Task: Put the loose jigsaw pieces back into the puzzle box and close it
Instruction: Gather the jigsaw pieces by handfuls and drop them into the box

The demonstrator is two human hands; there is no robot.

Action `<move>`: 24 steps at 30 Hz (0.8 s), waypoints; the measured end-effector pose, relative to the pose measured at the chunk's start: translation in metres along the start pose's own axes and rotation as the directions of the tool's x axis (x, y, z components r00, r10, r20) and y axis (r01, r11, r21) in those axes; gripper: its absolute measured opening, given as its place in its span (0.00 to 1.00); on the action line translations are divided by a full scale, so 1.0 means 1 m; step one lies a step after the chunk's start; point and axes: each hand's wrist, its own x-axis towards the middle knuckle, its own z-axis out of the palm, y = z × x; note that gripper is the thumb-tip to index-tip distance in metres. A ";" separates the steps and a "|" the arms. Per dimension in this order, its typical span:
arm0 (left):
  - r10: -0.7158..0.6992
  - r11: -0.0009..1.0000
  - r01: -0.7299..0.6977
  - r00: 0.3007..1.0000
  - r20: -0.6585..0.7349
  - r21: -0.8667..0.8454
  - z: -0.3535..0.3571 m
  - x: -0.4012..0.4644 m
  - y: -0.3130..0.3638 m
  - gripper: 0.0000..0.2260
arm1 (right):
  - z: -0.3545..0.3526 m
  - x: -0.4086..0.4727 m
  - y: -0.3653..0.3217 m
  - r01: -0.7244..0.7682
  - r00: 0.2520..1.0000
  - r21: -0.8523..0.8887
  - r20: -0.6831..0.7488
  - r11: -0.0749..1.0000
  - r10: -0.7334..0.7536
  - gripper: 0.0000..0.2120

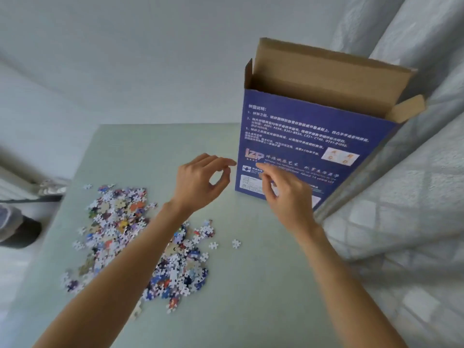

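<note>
A blue puzzle box (301, 136) stands upright at the far right of the pale green table (251, 285). Its top is open, with the brown lid flap (326, 74) raised behind the opening. A heap of loose jigsaw pieces (120, 234) lies spread over the left half of the table, with two stray pieces (236, 243) nearer the middle. My left hand (200, 182) hovers just left of the box, thumb and forefinger curved into a loose ring with nothing seen between them. My right hand (286, 194) is in front of the box's lower face, fingers loosely bent, holding nothing visible.
A pale quilted cover (401, 222) rises along the table's right edge, right behind the box. A dark object (17, 232) sits on the floor beyond the table's left edge. A white wall stands behind the table.
</note>
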 end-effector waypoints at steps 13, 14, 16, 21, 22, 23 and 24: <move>-0.902 0.417 0.805 0.309 0.301 0.422 -0.016 -0.242 -0.050 0.35 | 0.134 -0.162 -0.058 -0.492 0.459 -0.362 0.665 0.792 0.589 0.24; -0.917 0.377 0.818 0.265 0.299 0.435 -0.016 -0.253 -0.052 0.37 | 0.141 -0.162 -0.068 -0.477 0.480 -0.323 0.684 0.817 0.550 0.23; -0.924 0.352 0.821 0.226 0.309 0.449 -0.014 -0.268 -0.056 0.39 | 0.155 -0.160 -0.091 -0.487 0.496 -0.175 0.751 0.856 0.436 0.21; -0.902 0.416 0.814 0.316 0.293 0.404 -0.004 -0.277 -0.059 0.39 | 0.173 -0.143 -0.124 -0.451 0.460 0.150 0.884 0.880 0.085 0.25; -0.901 0.419 0.824 0.325 0.287 0.382 -0.002 -0.276 -0.062 0.39 | 0.178 -0.138 -0.123 -0.413 0.476 0.166 0.878 0.895 0.057 0.25; -0.901 0.418 0.832 0.328 0.284 0.366 -0.001 -0.275 -0.064 0.40 | 0.181 -0.133 -0.120 -0.374 0.490 0.160 0.871 0.914 0.048 0.25; -0.902 0.414 0.837 0.324 0.284 0.357 0.000 -0.274 -0.065 0.42 | 0.184 -0.128 -0.116 -0.322 0.501 0.134 0.864 0.937 0.049 0.26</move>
